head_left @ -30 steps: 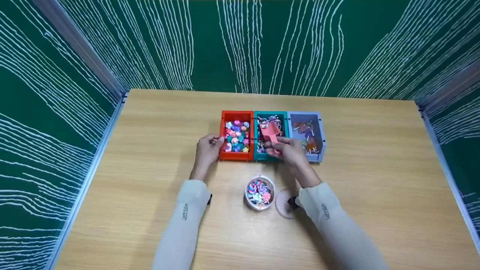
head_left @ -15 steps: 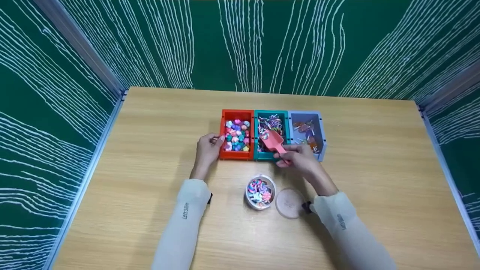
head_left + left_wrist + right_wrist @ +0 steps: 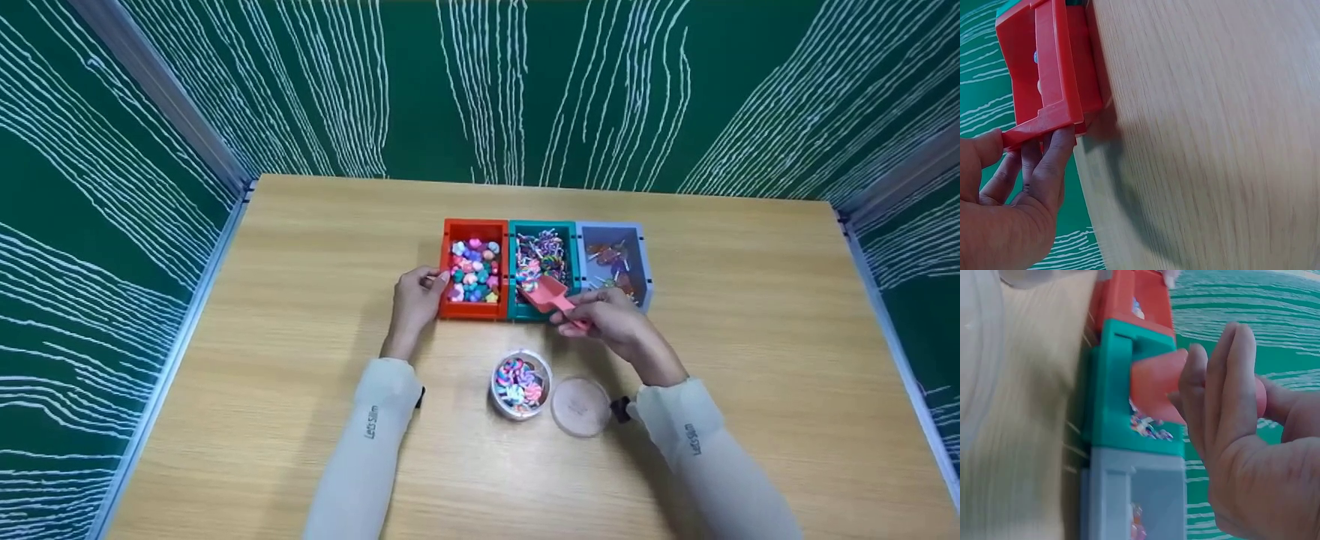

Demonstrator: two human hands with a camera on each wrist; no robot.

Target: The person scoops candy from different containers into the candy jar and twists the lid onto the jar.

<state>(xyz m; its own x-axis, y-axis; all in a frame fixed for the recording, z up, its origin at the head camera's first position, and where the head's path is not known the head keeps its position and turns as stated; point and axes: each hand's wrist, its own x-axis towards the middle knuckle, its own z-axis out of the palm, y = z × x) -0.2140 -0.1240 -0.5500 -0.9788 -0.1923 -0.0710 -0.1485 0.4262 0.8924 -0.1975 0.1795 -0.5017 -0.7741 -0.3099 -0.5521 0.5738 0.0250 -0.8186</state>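
My left hand [image 3: 414,304] pinches the left wall of a red bin [image 3: 1067,62], thumb at the rim and fingers on the outside. Colourful bead-like pieces fill that bin. My right hand [image 3: 611,319] grips the handle of a small pink scoop [image 3: 547,292], its blade over the front part of the teal bin [image 3: 544,224]. Swirl-patterned lollipop charms [image 3: 529,285] show at the scoop's tip. Inside the teal bin lies a heap of small lollipop charms [image 3: 551,244]. In the right wrist view the scoop [image 3: 1157,385] partly hides this heap.
To the right a grey-blue bin [image 3: 646,270] adjoins the teal one, with translucent candy-like pieces inside. In front stands a round clear tub [image 3: 501,407] of swirl charms, beside a round lid [image 3: 581,406] on the wooden table [image 3: 300,262]. Green walls with white lines enclose the table.
My right hand has moved right and toward me with the scoop, its blade going from the teal bin's middle to its front. The left hand stays on the red bin.
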